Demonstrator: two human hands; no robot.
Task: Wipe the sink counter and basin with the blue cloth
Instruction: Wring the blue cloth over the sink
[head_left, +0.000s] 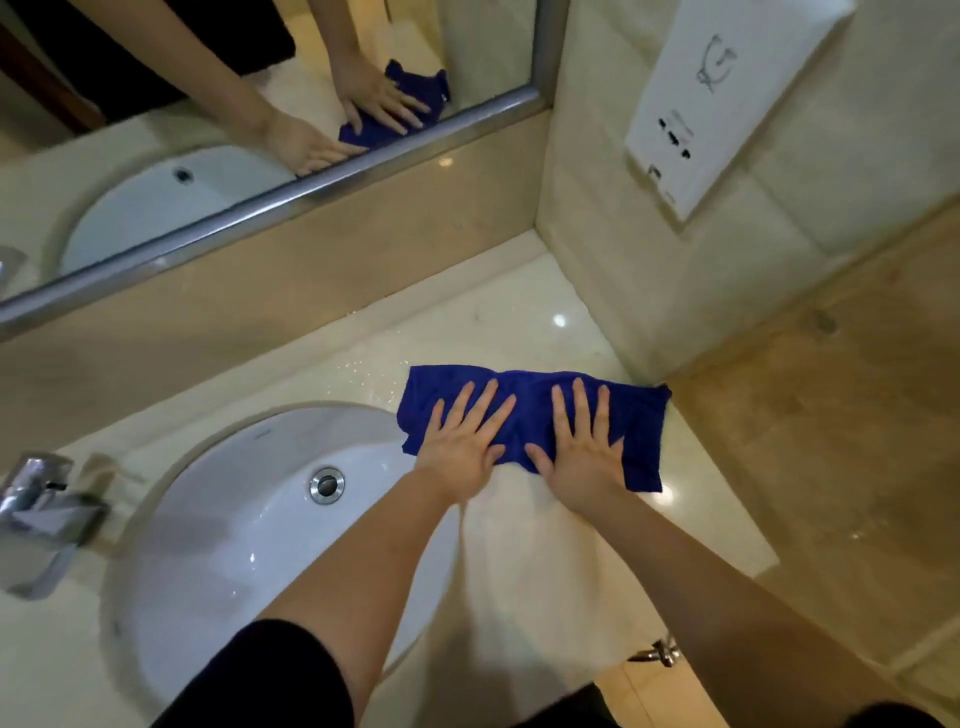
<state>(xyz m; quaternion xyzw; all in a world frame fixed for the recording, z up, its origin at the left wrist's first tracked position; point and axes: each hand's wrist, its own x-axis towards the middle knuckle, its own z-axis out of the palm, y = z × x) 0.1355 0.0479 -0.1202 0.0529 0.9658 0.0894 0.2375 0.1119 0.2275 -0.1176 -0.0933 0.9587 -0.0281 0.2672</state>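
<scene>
The blue cloth (535, 395) lies spread flat on the cream marble counter (483, 322), just right of the white oval basin (228, 519). My left hand (465, 441) presses on the cloth's left part with straight, spread fingers. My right hand (584, 447) presses flat on its right part the same way. The cloth's right end reaches the corner of the side wall. Water drops glisten on the counter behind the cloth.
A chrome tap (41, 514) stands at the basin's left edge, and a chrome overflow ring (327, 484) sits in the basin wall. A mirror (208, 104) with a metal frame runs along the back. A white dispenser (727, 104) hangs on the right wall.
</scene>
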